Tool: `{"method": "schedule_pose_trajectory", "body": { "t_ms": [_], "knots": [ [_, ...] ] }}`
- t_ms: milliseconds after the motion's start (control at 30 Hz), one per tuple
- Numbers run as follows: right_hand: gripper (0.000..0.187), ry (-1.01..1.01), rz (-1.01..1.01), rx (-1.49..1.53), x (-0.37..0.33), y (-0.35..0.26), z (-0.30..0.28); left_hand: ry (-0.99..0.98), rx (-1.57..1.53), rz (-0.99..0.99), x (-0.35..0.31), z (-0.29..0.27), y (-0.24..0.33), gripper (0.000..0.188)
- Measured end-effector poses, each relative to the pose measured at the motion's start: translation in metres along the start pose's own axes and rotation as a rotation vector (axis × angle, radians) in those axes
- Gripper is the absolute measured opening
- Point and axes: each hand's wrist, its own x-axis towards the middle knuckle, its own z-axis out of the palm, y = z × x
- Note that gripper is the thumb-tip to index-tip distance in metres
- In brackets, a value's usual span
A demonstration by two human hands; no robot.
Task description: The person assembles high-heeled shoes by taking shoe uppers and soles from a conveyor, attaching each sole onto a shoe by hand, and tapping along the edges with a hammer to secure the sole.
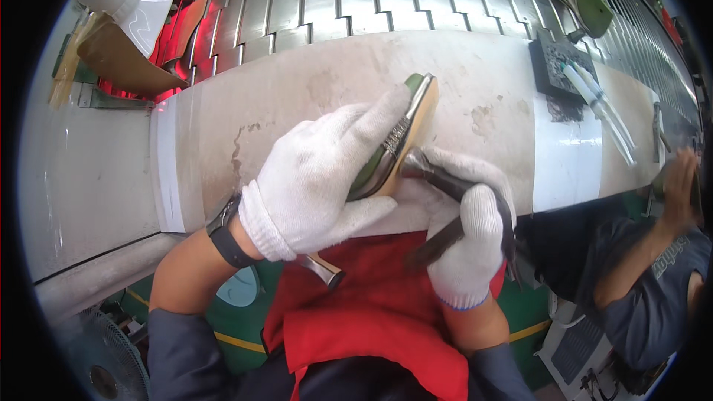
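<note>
Left hand [316,178], white glove, wrapped tight around green high-heeled shoe [397,145], sole up, toe resting on bench [297,96], metal heel poking below wrist. Shoe looks light, stiff, glossy, likely slippery; firm hold at waist suits. Right of shoe: right hand [468,241] clenched on dark pliers [445,186], tips touching sole edge. Further right of shoe: co-worker's hand [679,178].

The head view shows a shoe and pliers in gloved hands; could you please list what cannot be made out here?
- Pliers: the jaw tips are hidden behind the shoe, and the right hand covers the handles.
- Shoe upper: mostly wrapped by the left hand.
- Heel tip: blurred against the red apron.
- Co-worker's hand at the right edge: the dark fisheye rim cuts off whatever it holds.
</note>
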Motion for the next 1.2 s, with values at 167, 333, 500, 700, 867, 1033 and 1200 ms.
{"method": "schedule_pose_trajectory", "body": {
  "t_ms": [167,333,500,700,867,1033,1200],
  "knots": [
    [0.046,-0.177,-0.193,-0.332,0.019,-0.02,-0.009,0.002,-0.022,0.021,0.005,0.002,-0.002,0.105],
    [0.037,-0.469,-0.263,-0.532,0.049,-0.046,-0.02,0.04,-0.038,0.04,0.002,0.005,-0.005,0.104],
    [0.034,-0.367,-0.14,-0.395,0.053,-0.048,-0.017,-0.026,-0.029,-0.028,0.001,0.0,-0.005,0.107],
    [0.033,-0.391,0.049,-0.501,0.068,-0.076,-0.002,0.014,-0.059,-0.002,0.001,0.004,-0.009,0.11],
    [0.035,-0.264,0.032,-0.582,0.097,-0.068,0.002,0.07,-0.06,0.05,0.002,0.008,-0.011,0.111],
    [0.022,-0.196,0.095,-0.432,0.109,-0.064,0.001,0.071,-0.057,0.037,0.0,0.005,-0.012,0.109],
    [0.03,-0.426,0.028,-0.297,0.054,-0.063,-0.004,0.149,-0.029,0.061,-0.006,0.009,-0.011,0.109]
  ]
}}
